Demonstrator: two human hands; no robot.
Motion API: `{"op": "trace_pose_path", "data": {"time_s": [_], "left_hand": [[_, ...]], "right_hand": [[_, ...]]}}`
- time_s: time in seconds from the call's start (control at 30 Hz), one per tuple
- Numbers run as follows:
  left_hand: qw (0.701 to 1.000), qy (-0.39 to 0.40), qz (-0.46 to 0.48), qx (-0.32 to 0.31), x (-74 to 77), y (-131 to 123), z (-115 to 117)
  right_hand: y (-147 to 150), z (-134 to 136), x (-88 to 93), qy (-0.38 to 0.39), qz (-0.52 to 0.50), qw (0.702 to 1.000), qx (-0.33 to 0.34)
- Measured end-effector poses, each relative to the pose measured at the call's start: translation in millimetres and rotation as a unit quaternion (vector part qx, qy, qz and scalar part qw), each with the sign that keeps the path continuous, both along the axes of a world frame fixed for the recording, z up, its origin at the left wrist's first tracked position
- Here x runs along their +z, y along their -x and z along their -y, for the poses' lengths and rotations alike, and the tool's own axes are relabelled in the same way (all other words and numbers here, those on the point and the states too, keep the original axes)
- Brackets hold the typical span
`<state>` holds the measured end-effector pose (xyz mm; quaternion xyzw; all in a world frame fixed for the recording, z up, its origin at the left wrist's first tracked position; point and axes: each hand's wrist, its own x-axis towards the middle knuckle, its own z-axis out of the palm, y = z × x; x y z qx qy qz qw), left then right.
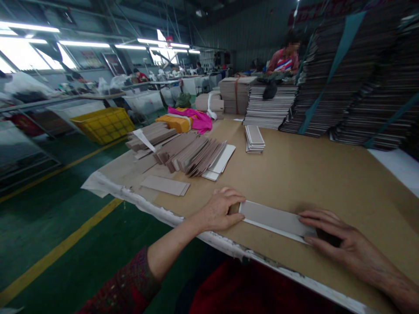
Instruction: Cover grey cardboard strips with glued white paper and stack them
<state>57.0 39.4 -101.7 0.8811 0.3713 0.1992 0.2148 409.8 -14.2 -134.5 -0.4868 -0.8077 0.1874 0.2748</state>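
Observation:
A long grey cardboard strip (pixel 273 218) with white edging lies near the front of the table, a white layer showing along its near side. At its left end, my left hand (pixel 221 210) pinches the short edge between thumb and fingers. My right hand (pixel 343 242) holds the opposite end, thumb on the near edge and fingers on the far edge. Left of my hands is a flat grey strip (pixel 166 185). Beyond it, a fanned row of brown-grey cardboard pieces (pixel 193 152) leans beside white-faced strips (pixel 221 161). Farther back stands a small neat stack of strips (pixel 255 138).
Tall cardboard stacks (pixel 356 78) with blue straps line the far right. A yellow bundle (pixel 176 123) and pink cloth (pixel 201 119) sit at the back left. A yellow crate (pixel 103 125) stands beyond the table's worn white edge (pixel 157 212). Another person (pixel 284 61) is behind the stacks.

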Motion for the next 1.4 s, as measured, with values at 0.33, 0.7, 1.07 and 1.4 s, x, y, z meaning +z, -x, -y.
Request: {"op": "trace_pose_path", "data": {"time_s": [0.33,0.7,1.07,1.4], "left_hand": [[1.0,-0.008,-0.008,0.003,1.5,0,1],[1.0,-0.009,-0.006,0.008,-0.2,-2,-3],[1.0,-0.01,-0.021,0.008,-3.0,-1,-4],[1.0,-0.016,-0.024,0.009,-2.6,-1,-4]], "right_hand": [[2,0,2.6,-0.005,-0.008,1.0,0.0],[8,1,12.0,-0.015,-0.017,0.999,0.032],[9,7,13.7,-0.015,0.009,0.999,0.043],[10,10,14.2,-0.042,0.04,0.997,0.045]]}}
